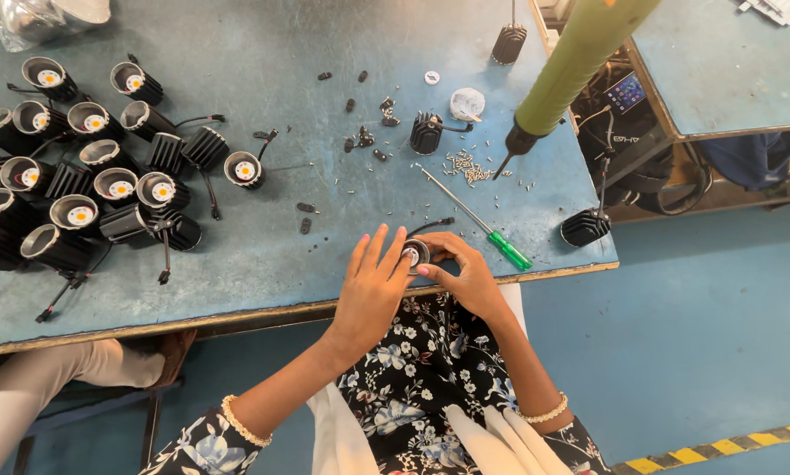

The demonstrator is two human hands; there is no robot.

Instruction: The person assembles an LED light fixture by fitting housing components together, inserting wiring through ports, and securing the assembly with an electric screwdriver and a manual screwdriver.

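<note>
From the head camera, both hands met at the near edge of the blue counter [263, 53]. The left hand [373, 286] lay with fingers spread and mostly straight, its fingertips resting on a small black lamp housing [415, 253]. The right hand [465, 273] was curled round the housing from the other side, fingers closed on its body. The housing sat just inside the counter's front edge, above the person's lap.

A green-handled screwdriver [479, 224] lay just right of the hands, its handle near the edge. Beyond it, scattered small screws [470, 167] and another black housing [427, 132] left a bare strip of counter ahead of the hands. A crowd of finished lamp housings [78, 167] filled the left side, well apart. A hanging green power driver [571, 66] pointed down over the right end, where a finned black heat sink [585, 227] stood close to the corner.
</note>
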